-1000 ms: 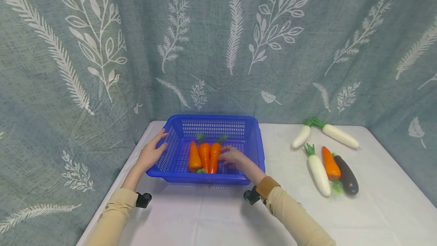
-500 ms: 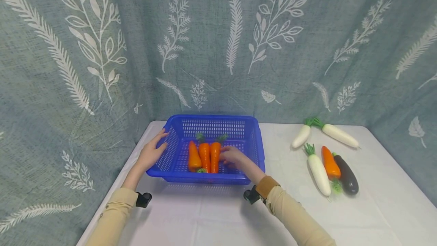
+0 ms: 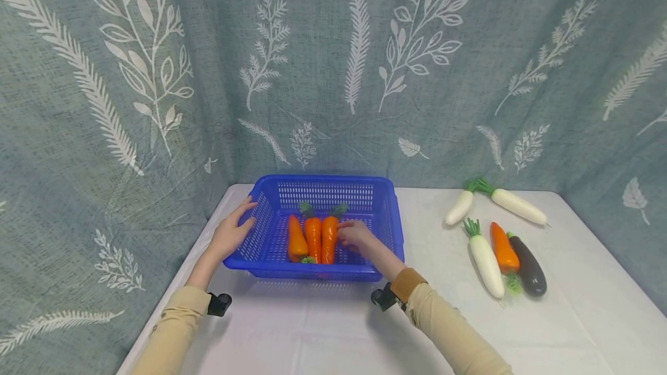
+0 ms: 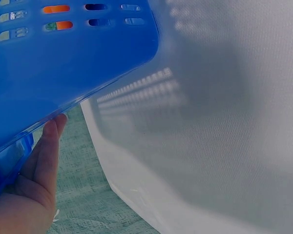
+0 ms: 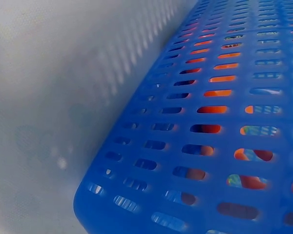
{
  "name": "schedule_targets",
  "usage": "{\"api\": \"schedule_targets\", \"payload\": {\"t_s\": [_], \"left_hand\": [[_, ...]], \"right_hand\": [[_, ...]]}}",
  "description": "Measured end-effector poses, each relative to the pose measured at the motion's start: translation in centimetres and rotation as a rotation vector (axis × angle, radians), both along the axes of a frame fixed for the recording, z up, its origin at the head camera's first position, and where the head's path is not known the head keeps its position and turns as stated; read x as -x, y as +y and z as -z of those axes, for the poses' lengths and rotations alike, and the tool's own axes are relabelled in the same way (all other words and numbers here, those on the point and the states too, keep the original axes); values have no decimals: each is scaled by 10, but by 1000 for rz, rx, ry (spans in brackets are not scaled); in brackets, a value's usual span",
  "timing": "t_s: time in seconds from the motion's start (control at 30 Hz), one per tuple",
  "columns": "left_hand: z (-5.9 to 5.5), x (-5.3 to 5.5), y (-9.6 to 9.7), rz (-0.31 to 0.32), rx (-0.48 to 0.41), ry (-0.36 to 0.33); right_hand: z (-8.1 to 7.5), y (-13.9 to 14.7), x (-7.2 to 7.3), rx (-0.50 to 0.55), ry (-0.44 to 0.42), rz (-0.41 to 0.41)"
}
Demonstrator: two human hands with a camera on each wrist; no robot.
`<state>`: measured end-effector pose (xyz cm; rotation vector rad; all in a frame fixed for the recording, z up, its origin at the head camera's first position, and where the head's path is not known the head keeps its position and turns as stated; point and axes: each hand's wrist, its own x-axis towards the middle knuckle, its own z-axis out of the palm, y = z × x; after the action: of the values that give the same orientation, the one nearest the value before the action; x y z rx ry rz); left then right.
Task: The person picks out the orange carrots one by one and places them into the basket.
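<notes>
In the head view a blue slotted plastic basket sits on the white-covered table. Three carrots lie side by side inside it: the left carrot points its tip to the back, while the middle carrot and the right carrot have their green tops at the back. My right hand reaches over the front right of the basket, its fingertips at the right carrot's side. My left hand rests at the basket's left rim with fingers extended; the left wrist view shows fingers along the rim's outside. The right wrist view hides the right hand's fingertips behind the basket wall.
Right of the basket lie three white radishes, another carrot and a dark eggplant. A grey-green curtain with white leaf patterns hangs behind the table and along both sides.
The right carrot has turned straighter and shifted slightly, now standing just beside the middle one. My right hand has moved a little to the right. My left hand has stayed put.
</notes>
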<state>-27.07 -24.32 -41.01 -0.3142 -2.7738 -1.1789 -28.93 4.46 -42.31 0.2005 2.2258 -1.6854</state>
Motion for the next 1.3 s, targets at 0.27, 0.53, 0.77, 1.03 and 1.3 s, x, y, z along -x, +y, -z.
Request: {"api": "schedule_targets", "payload": {"t_s": [0.27,0.53,0.77,1.03,1.3], "left_hand": [[1,1,0,9,-11,10],[1,3,0,6,-3,7],[2,0,2,5,5,27],[4,1,1,-16,1,12],[5,3,-2,-17,7,15]], "right_hand": [[-2,0,0,18,-10,8],[-6,4,-4,54,-1,-15],[-5,9,-10,86,79,5],[-7,16,-12,165,117,-28],[-14,33,-12,264,104,-69]]}}
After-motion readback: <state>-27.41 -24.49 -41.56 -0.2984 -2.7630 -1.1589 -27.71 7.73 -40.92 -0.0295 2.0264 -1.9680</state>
